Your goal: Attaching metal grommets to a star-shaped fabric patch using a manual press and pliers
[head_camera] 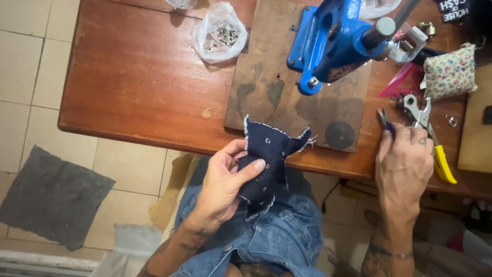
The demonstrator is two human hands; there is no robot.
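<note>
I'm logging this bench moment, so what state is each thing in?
Left hand: shut on denim piece, thumb on top.
Denim piece: crumpled, frayed edges, small studs set in it.
Right hand: on the table, pinching a small tool.
Blue press: on its board, untouched.
Plastic bag: open, metal bits inside.
Yellow-handled pliers: lying flat.

My wooden table (138, 87) carries a dark board (266, 87) at centre with the blue press (328, 41) on it. At eleven o'clock sits a clear bag of metal eyelets (220, 33); at three o'clock, yellow-handled punch pliers (430, 138) and a floral pincushion (451, 72).
</note>
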